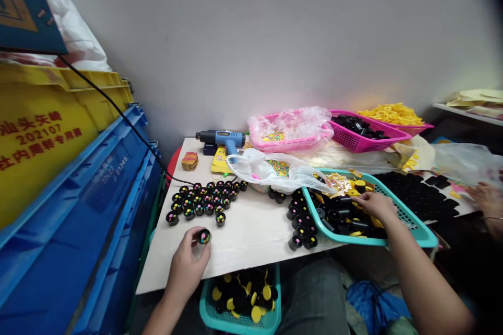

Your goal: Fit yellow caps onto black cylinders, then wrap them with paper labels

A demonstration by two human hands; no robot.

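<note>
Between the thumb and fingers of my left hand (pixel 190 256) is a small round black cup (pixel 204 236) with coloured beads inside, held just over the white tabletop (pixel 251 235). Behind it stands a cluster of similar black cups (pixel 199 208) with bright bits in them. My right hand (pixel 375 205) reaches into a turquoise basket (pixel 408 222) of black cylinders and yellow parts. Its fingers bend down onto the black pieces, and their tips are partly hidden. More bead-filled black cups (pixel 301 231) stand along the basket's left side.
A white plastic bag (pixel 251 162) of coloured beads lies mid-table, with a blue heat gun (pixel 228 138) behind. Pink baskets (pixel 365 138) line the wall. Below the table edge is another turquoise basket (pixel 210 311). Stacked blue crates (pixel 78 209) rise at left. Another person's hand (pixel 487 199) shows at right.
</note>
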